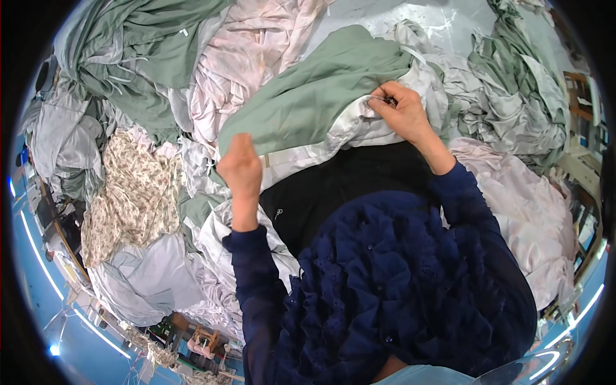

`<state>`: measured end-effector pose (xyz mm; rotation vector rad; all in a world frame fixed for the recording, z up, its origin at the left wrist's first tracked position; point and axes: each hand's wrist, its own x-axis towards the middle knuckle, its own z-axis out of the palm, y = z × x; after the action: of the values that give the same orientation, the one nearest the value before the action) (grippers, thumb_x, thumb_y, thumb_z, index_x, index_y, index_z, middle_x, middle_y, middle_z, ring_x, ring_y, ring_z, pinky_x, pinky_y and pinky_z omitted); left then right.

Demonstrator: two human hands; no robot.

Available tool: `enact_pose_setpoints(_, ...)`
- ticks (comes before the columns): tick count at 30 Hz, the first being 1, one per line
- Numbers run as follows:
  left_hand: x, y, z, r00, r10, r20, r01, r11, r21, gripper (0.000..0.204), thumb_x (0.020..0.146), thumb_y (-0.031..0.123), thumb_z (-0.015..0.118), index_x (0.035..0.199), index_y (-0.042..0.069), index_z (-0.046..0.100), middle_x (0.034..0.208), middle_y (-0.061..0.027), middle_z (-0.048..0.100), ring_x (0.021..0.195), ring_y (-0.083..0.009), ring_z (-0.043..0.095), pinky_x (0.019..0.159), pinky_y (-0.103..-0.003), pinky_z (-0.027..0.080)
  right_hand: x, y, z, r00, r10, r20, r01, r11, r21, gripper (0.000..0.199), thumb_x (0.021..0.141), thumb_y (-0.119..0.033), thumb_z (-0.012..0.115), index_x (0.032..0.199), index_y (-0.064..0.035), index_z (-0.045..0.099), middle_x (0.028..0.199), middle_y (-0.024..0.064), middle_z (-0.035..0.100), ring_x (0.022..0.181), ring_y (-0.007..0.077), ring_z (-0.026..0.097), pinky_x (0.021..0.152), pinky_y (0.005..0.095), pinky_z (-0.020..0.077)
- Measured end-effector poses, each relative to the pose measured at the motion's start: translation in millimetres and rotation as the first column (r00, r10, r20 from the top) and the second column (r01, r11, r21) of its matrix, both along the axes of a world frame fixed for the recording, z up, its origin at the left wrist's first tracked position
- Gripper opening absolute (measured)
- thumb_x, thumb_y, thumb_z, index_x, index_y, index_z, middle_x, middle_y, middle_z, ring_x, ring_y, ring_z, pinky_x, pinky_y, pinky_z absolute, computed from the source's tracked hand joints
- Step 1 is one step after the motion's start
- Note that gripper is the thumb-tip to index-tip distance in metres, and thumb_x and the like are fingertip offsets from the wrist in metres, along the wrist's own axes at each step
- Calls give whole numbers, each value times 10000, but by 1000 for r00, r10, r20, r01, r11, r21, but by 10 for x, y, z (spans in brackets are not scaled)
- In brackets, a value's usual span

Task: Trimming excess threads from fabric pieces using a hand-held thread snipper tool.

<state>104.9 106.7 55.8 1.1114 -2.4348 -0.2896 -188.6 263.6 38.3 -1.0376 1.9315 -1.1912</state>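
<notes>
Across my lap lies a green garment piece [308, 96] with a shiny white lining or edge [350, 128] turned toward me. My right hand [401, 114] is closed in a pinch at that white edge, and a small dark object [389, 101] shows between its curled fingers; its kind is hard to tell. My left hand [240, 168] is a closed fist, slightly blurred, above the left end of the green piece. What it holds, if anything, is hidden. A small beige tag or strip [267, 161] sits on the white edge beside it.
Heaped cloth surrounds me: green pieces [141, 45] at far left, pale pink fabric [250, 51], a beige floral piece [131, 192] at left, green and white cloth [513, 90] at right, pale pink satin [513, 205] nearer. A grey tabletop [436, 25] shows behind.
</notes>
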Motion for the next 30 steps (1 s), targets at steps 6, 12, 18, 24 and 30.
enact_pose_setpoints(6, -483, 477, 475, 949, -97, -301, 214, 896, 388, 44, 888, 13, 615, 901, 20, 656, 836, -146, 664, 705, -322, 644, 617, -376, 494, -50, 6, -5, 996, -13, 93, 8, 999, 47, 110, 828, -95, 729, 871, -6, 680, 772, -22, 590, 683, 52, 486, 624, 225, 400)
enact_pose_setpoints(12, -1282, 932, 236, 950, -183, -252, 247, 935, 255, 288, 729, 63, 757, 959, 34, 585, 934, -135, 562, 788, -326, 596, 640, -399, 495, -63, -19, -38, 983, 14, 181, -27, 997, 66, 99, 835, -95, 725, 858, -9, 681, 752, -34, 592, 688, 36, 488, 619, 222, 400)
enact_pose_setpoints(18, -1417, 812, -117, 952, -226, -207, 243, 968, 58, 197, 763, 40, 676, 937, 21, 587, 925, -126, 553, 774, -313, 597, 647, -396, 511, -88, -23, -36, 990, 6, 141, -13, 999, 51, 102, 837, -94, 723, 847, -7, 671, 739, -40, 577, 681, 32, 478, 609, 224, 394)
enact_pose_setpoints(24, -1345, 801, -278, 924, -272, -269, 274, 961, -31, 139, 772, -15, 645, 907, 5, 620, 909, -122, 612, 749, -305, 629, 629, -384, 522, -89, -23, -28, 988, -11, 151, 7, 1000, 27, 115, 826, -101, 729, 843, -6, 667, 724, -45, 556, 670, 35, 459, 597, 227, 383)
enact_pose_setpoints(30, -1287, 804, -179, 910, -161, -381, 266, 933, 241, 90, 829, -39, 639, 912, -8, 620, 820, -129, 615, 690, -293, 619, 606, -358, 507, -89, -18, -28, 987, -17, 160, 12, 999, 30, 125, 821, -108, 733, 844, -3, 669, 721, -41, 558, 660, 37, 457, 593, 229, 384)
